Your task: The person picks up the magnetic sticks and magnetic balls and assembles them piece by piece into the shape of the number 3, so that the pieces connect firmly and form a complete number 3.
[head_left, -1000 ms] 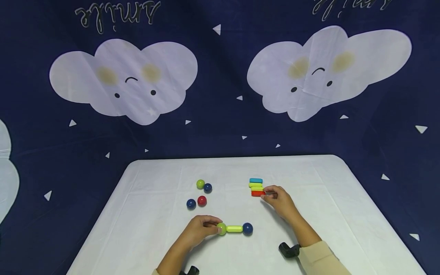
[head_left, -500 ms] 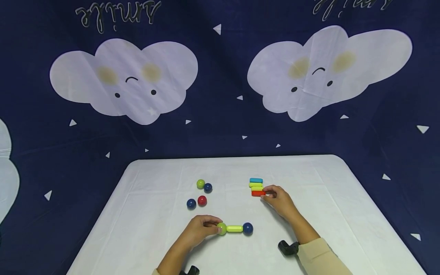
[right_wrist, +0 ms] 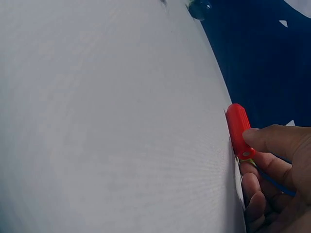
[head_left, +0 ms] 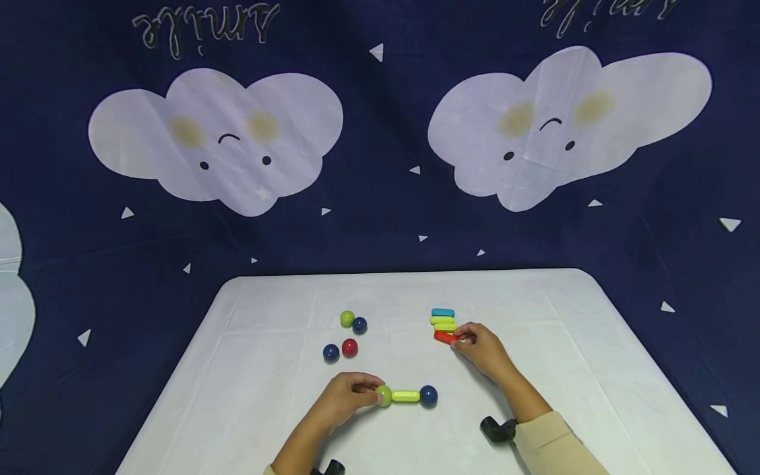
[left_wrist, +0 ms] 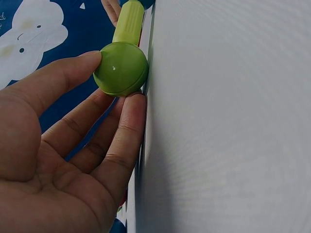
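Note:
A green ball (head_left: 384, 396), a yellow-green rod (head_left: 406, 396) and a dark blue ball (head_left: 428, 396) are joined in a straight row on the table. My left hand (head_left: 349, 400) pinches the green ball between thumb and fingers, plainly seen in the left wrist view. Farther back, my right hand (head_left: 483, 348) pinches the right end of a red rod (head_left: 444, 337), which lies a little askew. Just behind it are two yellow-green rods (head_left: 443, 320) and a blue rod (head_left: 443, 312). In the right wrist view the thumb presses on the red rod (right_wrist: 238, 130).
Left of the rods lie a small green ball (head_left: 347, 318), a dark blue ball (head_left: 359, 325), another dark blue ball (head_left: 331, 353) and a red ball (head_left: 349, 348). The white table (head_left: 267, 396) ends at a dark blue cloth (head_left: 380, 237) printed with clouds.
The red rod has turned slightly, its right end swinging toward me and away from the yellow-green rods. My left hand and the joined row have stayed put.

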### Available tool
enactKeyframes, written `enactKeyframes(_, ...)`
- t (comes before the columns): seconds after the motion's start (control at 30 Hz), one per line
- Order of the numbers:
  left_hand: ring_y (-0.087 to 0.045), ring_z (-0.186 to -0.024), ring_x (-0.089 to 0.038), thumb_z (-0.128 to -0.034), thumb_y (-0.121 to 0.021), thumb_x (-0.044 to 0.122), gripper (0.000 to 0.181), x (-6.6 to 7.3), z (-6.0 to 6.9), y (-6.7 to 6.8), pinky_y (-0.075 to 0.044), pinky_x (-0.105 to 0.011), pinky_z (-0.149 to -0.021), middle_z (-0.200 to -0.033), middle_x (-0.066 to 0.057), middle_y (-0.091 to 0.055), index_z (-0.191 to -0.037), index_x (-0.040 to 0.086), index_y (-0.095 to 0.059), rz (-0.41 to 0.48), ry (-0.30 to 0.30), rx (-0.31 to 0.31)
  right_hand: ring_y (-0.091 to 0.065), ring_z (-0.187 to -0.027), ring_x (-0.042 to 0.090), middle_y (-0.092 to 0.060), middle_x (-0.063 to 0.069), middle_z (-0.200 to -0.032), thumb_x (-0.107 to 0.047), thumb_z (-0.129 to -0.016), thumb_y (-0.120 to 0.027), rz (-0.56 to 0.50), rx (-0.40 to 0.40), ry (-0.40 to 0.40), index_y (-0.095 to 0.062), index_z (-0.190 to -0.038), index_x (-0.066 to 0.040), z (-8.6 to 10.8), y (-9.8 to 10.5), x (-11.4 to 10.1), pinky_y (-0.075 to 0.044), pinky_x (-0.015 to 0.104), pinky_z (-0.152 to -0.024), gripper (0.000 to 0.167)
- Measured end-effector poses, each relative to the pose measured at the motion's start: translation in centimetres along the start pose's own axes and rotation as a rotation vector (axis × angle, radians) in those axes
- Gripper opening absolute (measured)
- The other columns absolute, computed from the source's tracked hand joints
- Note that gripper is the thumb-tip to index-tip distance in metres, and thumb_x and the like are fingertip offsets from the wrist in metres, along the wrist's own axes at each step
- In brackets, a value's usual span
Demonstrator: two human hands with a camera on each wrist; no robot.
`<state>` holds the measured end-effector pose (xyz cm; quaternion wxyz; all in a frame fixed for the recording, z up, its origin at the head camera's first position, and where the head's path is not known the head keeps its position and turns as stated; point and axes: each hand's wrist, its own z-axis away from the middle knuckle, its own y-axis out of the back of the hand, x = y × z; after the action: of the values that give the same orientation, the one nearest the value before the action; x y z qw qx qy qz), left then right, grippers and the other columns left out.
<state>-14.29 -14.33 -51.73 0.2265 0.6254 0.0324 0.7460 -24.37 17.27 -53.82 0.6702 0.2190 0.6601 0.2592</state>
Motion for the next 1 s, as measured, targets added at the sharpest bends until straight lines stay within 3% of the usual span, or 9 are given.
enactKeyframes(0.6,-0.065,-0.085,-0.010,-0.0845,-0.080,0.016,0.029,-0.05,-0.05,0.00,-0.053,-0.025,-0.074,-0.097,-0.007,-0.076,-0.110,0.005,-0.075,0.002,-0.006,0.000,-0.054,-0.084,0.017,-0.060,0.006,-0.095,-0.015,-0.088,-0.076,0.036,-0.002,0.002,-0.072,-0.104,-0.007,0.21,-0.12,-0.22,-0.043,0.029,-0.073,0.019)
enactKeyframes(1.0,-0.065,-0.084,-0.010,-0.0835,-0.080,0.016,0.029,0.09,0.02,-0.03,-0.053,-0.025,-0.073,-0.095,-0.006,-0.076,-0.110,0.005,-0.075,0.013,0.004,-0.004,-0.060,-0.085,0.014,-0.072,0.003,-0.097,-0.019,-0.089,-0.076,-0.007,-0.009,-0.008,-0.072,-0.106,-0.010,0.64,0.22,-0.49,-0.047,0.030,-0.077,0.020)
